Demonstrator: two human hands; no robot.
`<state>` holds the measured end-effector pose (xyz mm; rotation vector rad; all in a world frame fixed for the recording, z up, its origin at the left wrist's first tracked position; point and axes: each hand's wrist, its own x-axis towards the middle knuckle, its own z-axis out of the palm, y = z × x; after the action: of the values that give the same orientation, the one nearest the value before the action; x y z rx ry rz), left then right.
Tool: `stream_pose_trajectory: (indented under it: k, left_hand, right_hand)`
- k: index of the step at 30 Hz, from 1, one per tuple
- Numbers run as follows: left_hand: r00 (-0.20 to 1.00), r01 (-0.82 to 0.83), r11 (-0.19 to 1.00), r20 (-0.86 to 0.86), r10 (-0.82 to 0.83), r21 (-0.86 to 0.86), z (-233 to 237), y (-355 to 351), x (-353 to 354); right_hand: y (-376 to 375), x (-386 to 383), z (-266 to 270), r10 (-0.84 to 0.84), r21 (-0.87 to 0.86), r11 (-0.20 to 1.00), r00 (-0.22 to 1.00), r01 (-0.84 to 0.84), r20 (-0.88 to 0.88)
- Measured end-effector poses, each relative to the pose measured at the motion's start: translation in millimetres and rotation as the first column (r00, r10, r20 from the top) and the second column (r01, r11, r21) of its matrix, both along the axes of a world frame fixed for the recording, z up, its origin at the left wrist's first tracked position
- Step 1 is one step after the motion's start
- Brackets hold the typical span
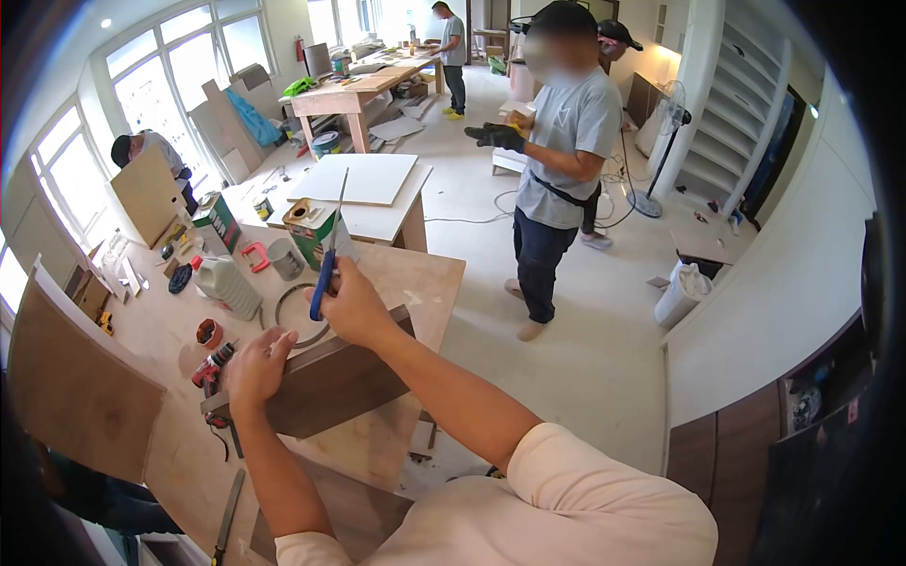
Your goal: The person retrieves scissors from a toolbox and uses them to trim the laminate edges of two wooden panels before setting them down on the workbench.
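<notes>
My right hand (pixel 351 307) is closed round the blue handles of a pair of scissors (pixel 329 269), whose blades point upward. My left hand (pixel 257 368) is closed at the far edge of a dark brown wood-grain panel piece (pixel 344 385). A thin looped strip (pixel 280 304), like edge banding, runs to its fingertips; the exact grip is partly hidden. Just left of that hand lies a red cordless drill (pixel 209 366). A tape measure (pixel 217 421) sits below the drill, by the panel's left end.
On the plywood bench (pixel 429 283) stand a white jug (pixel 226 288), a grey can (pixel 284 258), solvent tins (pixel 316 229) and a red clamp (pixel 255 257). A long file (pixel 227 519) lies near me. A gloved co-worker (pixel 566 141) stands beyond the bench; others work farther back.
</notes>
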<state>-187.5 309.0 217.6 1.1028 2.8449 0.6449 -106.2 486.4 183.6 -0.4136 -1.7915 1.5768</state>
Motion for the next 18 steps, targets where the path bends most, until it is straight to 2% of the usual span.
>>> stream_pose_trajectory:
  k: [3, 9, 12, 15, 18]
  left_hand:
    - [1.000, 0.010, 1.000, 0.001, -0.010, 0.003, -5, 0, -4]
    - [0.998, 0.005, 1.000, 0.058, -0.007, 0.024, -2, 4, -5]
    - [0.998, 0.003, 1.000, 0.058, -0.003, 0.013, 0, 6, -7]
    - [0.998, -0.029, 0.998, 0.057, 0.026, 0.050, -7, 4, -5]
    - [0.996, -0.056, 0.994, 0.073, 0.049, 0.096, -8, 10, -7]
  right_hand:
    - [1, 2, 1, 0.010, -0.041, 0.999, 1.000, -0.009, 0.014]
    - [0, 8, 10, -0.027, -0.003, 1.000, 0.999, 0.027, 0.026]
    - [1, 2, 3, -0.010, -0.034, 0.999, 0.999, 0.008, -0.041]
    - [-1, 6, 7, 0.042, -0.069, 0.997, 0.999, -0.043, -0.015]
    - [-1, 8, 6, 0.170, -0.234, 0.942, 0.944, -0.240, -0.282]
